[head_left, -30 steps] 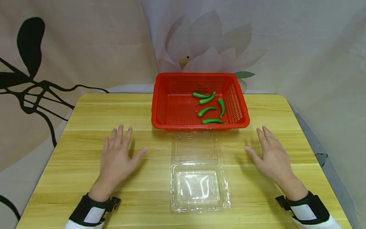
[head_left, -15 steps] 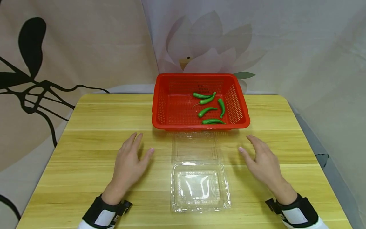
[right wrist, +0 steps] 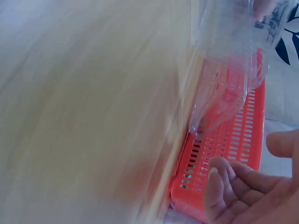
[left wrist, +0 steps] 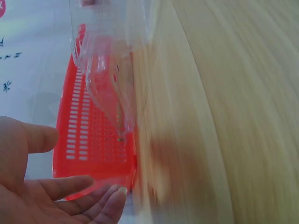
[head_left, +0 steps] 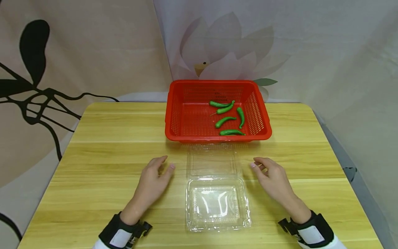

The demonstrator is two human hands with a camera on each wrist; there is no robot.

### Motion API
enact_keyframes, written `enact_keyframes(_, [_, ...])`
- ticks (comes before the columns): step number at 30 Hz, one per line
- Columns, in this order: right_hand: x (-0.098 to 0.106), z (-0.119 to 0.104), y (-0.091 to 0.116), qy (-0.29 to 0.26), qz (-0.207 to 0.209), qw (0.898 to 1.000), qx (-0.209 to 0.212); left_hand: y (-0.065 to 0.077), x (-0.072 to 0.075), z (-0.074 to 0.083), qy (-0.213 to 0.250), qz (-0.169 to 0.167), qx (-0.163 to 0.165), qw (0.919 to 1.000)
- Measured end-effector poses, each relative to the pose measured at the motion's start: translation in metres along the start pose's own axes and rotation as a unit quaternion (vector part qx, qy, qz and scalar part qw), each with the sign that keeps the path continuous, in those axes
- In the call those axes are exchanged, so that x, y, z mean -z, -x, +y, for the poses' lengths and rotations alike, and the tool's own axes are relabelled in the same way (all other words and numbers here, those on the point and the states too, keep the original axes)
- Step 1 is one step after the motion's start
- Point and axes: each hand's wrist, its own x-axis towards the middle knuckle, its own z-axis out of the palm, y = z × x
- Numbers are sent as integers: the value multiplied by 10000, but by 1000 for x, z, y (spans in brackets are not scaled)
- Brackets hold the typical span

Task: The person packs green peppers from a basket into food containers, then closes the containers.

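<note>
Container between the two hands, apart from both.

Clear plastic clamshell container, glossy, wide open, lying flat on the wooden table | base at the near end, light glinting off its floor | lid folded back, far edge right by the red basket | left hand and right hand flank it, both apart

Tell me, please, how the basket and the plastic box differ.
The basket is red; the plastic box is clear. The basket holds green peppers; none show in the plastic box. The basket is wider and farther back on the table than the plastic box. Both are roughly rectangular.
</note>
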Motion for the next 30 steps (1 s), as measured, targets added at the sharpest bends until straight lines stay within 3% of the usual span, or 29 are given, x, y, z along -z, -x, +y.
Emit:
enact_keyframes(7, [-11,-6,-4,-345,-227,9991,-105,-3,-11,7,405,-156,347,9985])
enact_keyframes(21, [-25,-9,-8,-1063,-941,9888,-471,-8,-27,17,827,-1197,966,9846])
enact_keyframes(30, [-26,-10,-5,-1198,-1145,9843,-600,-7,-30,22,1047,-1357,948,9806])
